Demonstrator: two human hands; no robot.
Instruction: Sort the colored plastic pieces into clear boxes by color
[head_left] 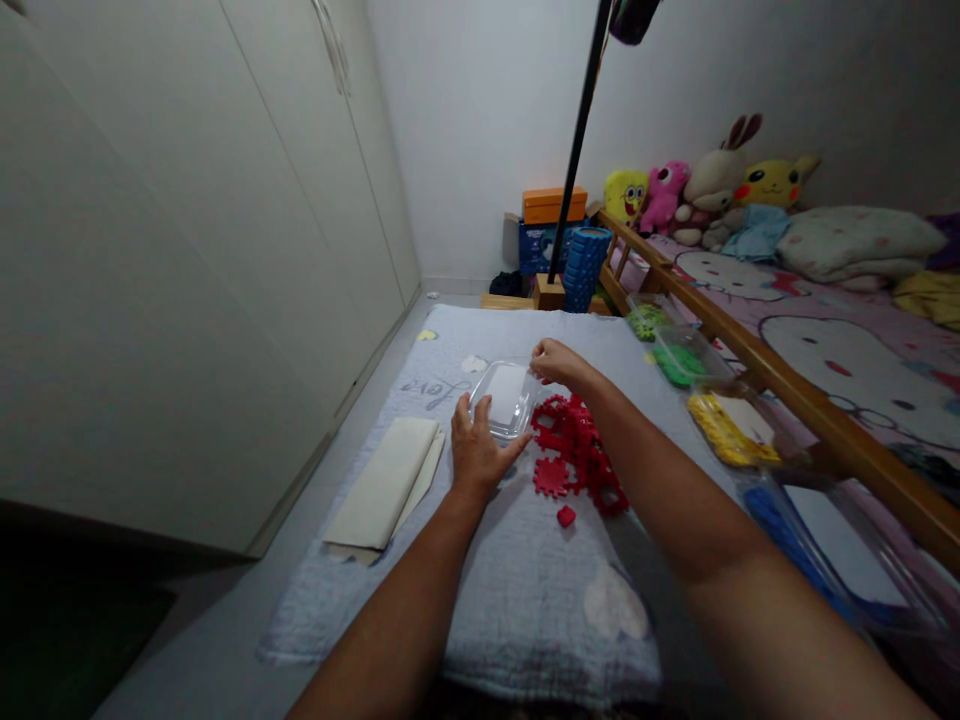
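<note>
A clear plastic container (pixel 504 398) lies on the pale blue blanket (pixel 525 580) on the floor. My left hand (pixel 480 450) grips its near edge, thumb along the right side. My right hand (pixel 553 362) pinches its far right corner. A pile of red puzzle-like foam pieces (pixel 577 455) lies just right of the container, under my right forearm. One small red piece (pixel 566 516) sits apart in front of the pile.
A folded cream cloth (pixel 384 485) lies to the left. Clear containers with green (pixel 675 362), yellow (pixel 724 428) and blue (pixel 787 540) pieces line the wooden bed rail (pixel 810 405). Plush toys (pixel 712 185), boxes and a black pole (pixel 574 160) stand beyond. A wardrobe is on the left.
</note>
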